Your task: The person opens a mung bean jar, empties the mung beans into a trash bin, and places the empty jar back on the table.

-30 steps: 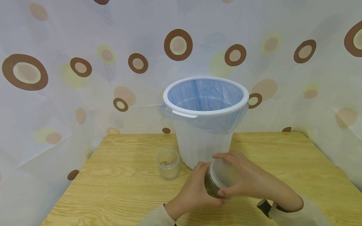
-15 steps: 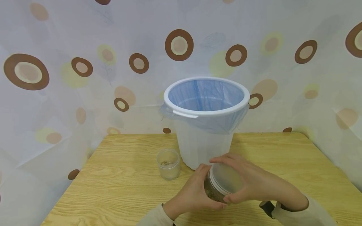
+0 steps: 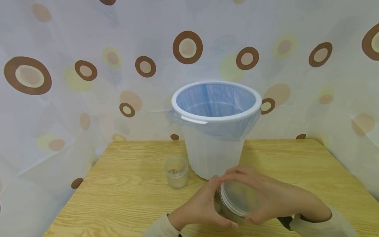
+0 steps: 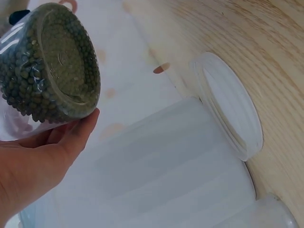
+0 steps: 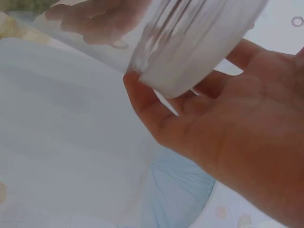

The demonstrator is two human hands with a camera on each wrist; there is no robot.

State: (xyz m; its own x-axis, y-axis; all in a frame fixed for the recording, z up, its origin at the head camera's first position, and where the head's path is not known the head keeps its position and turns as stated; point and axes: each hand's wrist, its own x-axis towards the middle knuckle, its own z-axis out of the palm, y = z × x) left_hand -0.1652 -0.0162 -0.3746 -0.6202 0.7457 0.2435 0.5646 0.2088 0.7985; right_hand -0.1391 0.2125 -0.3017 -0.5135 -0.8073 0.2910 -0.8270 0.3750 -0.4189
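A clear jar point(image 4: 66, 90) of small dark green beans is held tilted in front of the bin. My left hand point(image 3: 202, 205) grips its lower body, with the fingers spread around its side. The frosted screw lid point(image 3: 240, 197) faces right and upward on the jar, and my right hand point(image 3: 273, 199) curls its thumb and fingers around the rim. From the right wrist view, fingertips press at the lid's edge point(image 5: 185, 71), with the ridged thread band just beside it. The beans sit toward the jar's base in the left wrist view.
Behind the hands stands a white bin point(image 3: 211, 151) with a blue bag liner point(image 3: 219, 98) folded over its rim. An open clear jar point(image 3: 177, 179) with a few bits inside is left of it. Another pale round lid point(image 4: 232, 104) leans against the bin.
Both hands and the jar have shifted slightly down and to the right. My right hand has turned a little around the lid. The bin and open jar stay put.
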